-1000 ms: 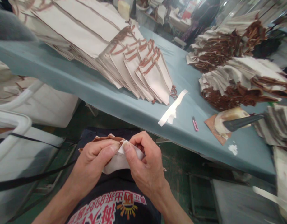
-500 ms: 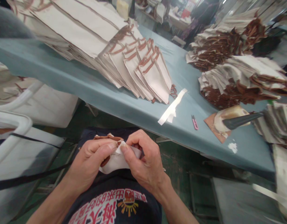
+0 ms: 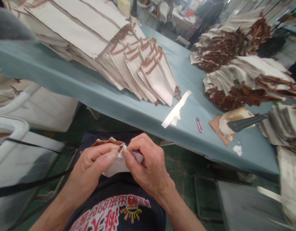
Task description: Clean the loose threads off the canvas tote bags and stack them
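In the head view my left hand [image 3: 96,163] is closed, thumb and fingers pinching the edge of a white cloth piece with brown trim [image 3: 115,168]. My right hand [image 3: 149,165] pinches the same piece a little to the right, its thumb and forefinger near the other fingertips. Brown trim [image 3: 106,142] shows behind the left fingers. The cloth hangs over my dark printed apron [image 3: 109,189], just above my lap. Fingers hide most of the pinched spot, where a thin light strand shows.
On the blue table [image 3: 138,110] lie fanned white pouches with brown trim [image 3: 159,77], a white strip [image 3: 176,109], pink-handled thread snips [image 3: 199,125] and a pale pot [image 3: 231,117] with a black-handled tool. Brown-edged cloth stacks [image 3: 249,83] stand right; a white chair frame [image 3: 15,125] is left.
Both hands stay pinched on the cloth, with small shifts of the fingers. The table and its things sit slightly further left in view.
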`<state>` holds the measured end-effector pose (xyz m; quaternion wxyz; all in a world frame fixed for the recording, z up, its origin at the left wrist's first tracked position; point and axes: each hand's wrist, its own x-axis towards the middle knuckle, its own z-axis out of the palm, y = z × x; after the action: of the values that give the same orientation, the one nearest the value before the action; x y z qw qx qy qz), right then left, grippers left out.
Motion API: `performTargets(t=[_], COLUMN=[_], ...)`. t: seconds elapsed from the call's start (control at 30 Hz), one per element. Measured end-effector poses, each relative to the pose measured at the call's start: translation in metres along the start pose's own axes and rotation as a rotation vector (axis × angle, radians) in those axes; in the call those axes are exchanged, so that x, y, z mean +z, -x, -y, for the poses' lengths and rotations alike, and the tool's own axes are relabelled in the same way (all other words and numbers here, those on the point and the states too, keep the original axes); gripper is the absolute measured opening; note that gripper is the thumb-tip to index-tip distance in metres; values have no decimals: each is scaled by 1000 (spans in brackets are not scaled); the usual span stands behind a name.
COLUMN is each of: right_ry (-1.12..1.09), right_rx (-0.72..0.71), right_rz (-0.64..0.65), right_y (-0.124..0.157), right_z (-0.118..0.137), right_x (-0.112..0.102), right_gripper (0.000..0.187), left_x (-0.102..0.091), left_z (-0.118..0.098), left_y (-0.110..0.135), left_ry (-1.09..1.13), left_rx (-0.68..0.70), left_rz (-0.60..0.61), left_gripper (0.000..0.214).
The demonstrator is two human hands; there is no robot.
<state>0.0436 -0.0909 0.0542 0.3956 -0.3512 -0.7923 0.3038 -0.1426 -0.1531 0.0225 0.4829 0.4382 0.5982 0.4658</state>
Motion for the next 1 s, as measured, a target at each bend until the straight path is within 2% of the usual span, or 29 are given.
performTargets(t=[0.13,0.3,0.57,0.67,0.87,1.0], right_ry=[36,-10,-129,-151,-201,-301], right_rx=[-15,5,285,376,461,529], right_rz=[-33,-74,-64,-20,16,58], right_y=[3,7,5,4,2,1], right_z=[-2,-3,6,7,9,7], right_x=[4,7,11,12,10,10], right_gripper=[20,20,20,19,19,23], left_x=[6,16,18,18,23,19], left_z=[-13,-32,-33,-34,-37,-32], left_y=[-2,-3,2,2,5,6], left_ry=[-61,-201,-287,-283,-268,-268], left_rx=[42,71,101,104,129,171], left_rz=[-58,-146,-174,-184,-188,-169], left_gripper=[32,31,28,29,31,29])
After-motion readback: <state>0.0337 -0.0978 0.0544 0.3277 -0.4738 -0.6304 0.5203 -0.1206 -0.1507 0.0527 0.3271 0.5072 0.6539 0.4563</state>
